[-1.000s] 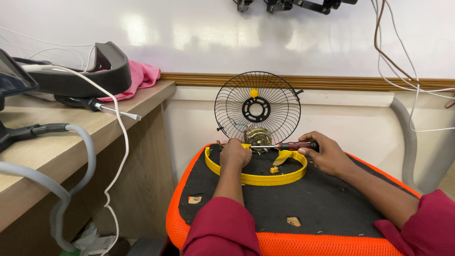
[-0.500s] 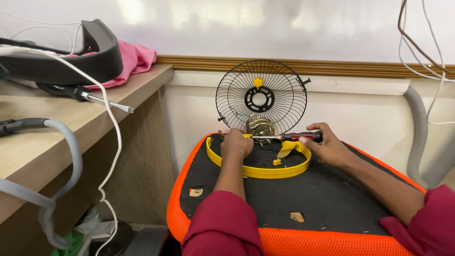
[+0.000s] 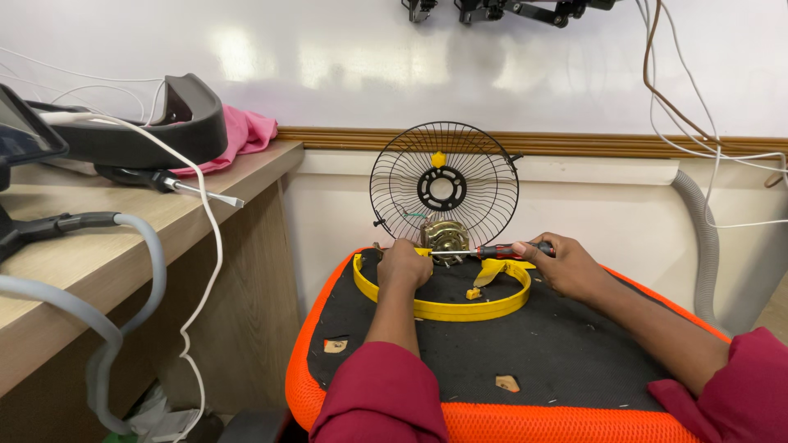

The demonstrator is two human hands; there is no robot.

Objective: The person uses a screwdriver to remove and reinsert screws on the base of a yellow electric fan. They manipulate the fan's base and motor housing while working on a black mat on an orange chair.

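On the black, orange-edged cushion [image 3: 460,361] lies a yellow ring [image 3: 443,308]. Left hand [image 3: 404,264] grips the fan motor [image 3: 444,235] at the ring's far side, fingers closed on it; right hand [image 3: 566,264] is wrapped around a red-handled screwdriver [image 3: 492,250], tip at the motor. Behind stands the black wire fan guard [image 3: 444,184], upright.

R hand [image 3: 566,264] holds screwdriver [image 3: 492,251] at fan motor [image 3: 444,236]; L hand [image 3: 404,264] steadies yellow ring [image 3: 443,308].
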